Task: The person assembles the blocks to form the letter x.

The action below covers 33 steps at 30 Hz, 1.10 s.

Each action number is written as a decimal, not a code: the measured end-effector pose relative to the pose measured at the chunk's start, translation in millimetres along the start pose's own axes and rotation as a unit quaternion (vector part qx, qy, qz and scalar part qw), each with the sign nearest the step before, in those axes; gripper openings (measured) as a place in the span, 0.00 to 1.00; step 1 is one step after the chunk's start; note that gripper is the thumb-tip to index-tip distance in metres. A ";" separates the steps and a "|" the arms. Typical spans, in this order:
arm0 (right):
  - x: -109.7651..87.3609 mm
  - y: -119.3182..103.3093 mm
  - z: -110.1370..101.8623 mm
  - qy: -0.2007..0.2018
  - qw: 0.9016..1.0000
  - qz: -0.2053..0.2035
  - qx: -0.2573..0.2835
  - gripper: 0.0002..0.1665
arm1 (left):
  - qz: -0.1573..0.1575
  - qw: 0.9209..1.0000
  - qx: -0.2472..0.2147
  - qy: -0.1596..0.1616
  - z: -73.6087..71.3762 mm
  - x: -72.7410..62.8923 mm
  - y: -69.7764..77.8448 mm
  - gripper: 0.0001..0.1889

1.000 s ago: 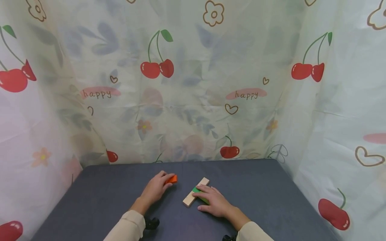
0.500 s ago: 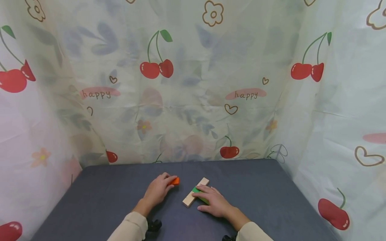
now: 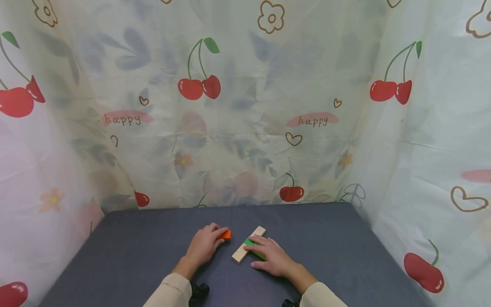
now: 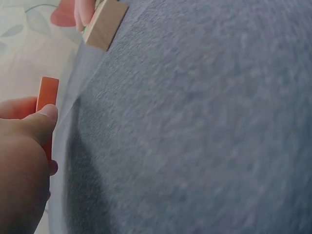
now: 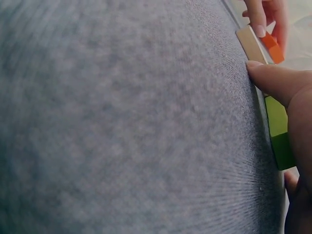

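Note:
An orange block [image 3: 227, 235] [image 4: 48, 92] is pinched between the thumb and fingers of my left hand [image 3: 203, 246], just left of a row of blocks. That row runs diagonally: a plain wooden block [image 3: 240, 254] at the near end, a green piece [image 3: 249, 241] in the middle and another plain wooden block [image 3: 258, 231] at the far end. My right hand [image 3: 271, 256] lies over the row with its fingers extended, fingertips at the green piece. Beneath its palm shows a lighter green block [image 3: 260, 255] [image 5: 278, 116], partly hidden, beside the thumb in the right wrist view.
A dark grey cloth-covered table [image 3: 153, 238] carries the blocks. Patterned curtains [image 3: 238, 162] with cherries enclose its back and sides. Black wrist devices [image 3: 199, 292] sit at the cream sleeves.
My left hand has moved right and slightly nearer with the orange block, towards the row. The right hand and the row have stayed in place.

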State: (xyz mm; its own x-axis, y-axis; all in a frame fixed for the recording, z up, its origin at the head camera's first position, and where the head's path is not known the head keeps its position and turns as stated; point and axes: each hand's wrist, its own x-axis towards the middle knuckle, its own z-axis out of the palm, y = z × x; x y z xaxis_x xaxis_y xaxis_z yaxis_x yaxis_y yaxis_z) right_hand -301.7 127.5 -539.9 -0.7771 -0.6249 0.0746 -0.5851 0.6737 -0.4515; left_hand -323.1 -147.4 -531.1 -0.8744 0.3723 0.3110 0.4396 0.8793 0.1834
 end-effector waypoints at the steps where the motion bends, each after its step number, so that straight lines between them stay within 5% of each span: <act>1: 0.1 0.0 0.1 0.001 1.000 -0.001 0.000 0.29 | 0.002 1.000 0.004 0.002 0.7 0.1 1.0 0.20; 20: -0.1 0.9 1.2 0.001 1.000 0.002 0.000 0.29 | 0.033 0.999 0.031 -0.011 9.8 5.4 17.9 0.19; 33: -1.1 0.5 -0.2 0.003 1.000 -0.001 0.003 0.29 | 0.028 0.997 0.067 -0.026 12.0 13.2 28.1 0.18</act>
State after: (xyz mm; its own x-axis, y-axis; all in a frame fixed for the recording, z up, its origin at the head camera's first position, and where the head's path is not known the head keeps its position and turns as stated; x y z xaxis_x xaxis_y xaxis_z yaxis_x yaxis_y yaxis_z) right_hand -301.2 128.6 -540.0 -0.7770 -0.6244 0.0804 -0.5853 0.6695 -0.4574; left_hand -324.8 -114.2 -533.0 -0.8607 0.4329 0.2680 0.4590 0.8875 0.0406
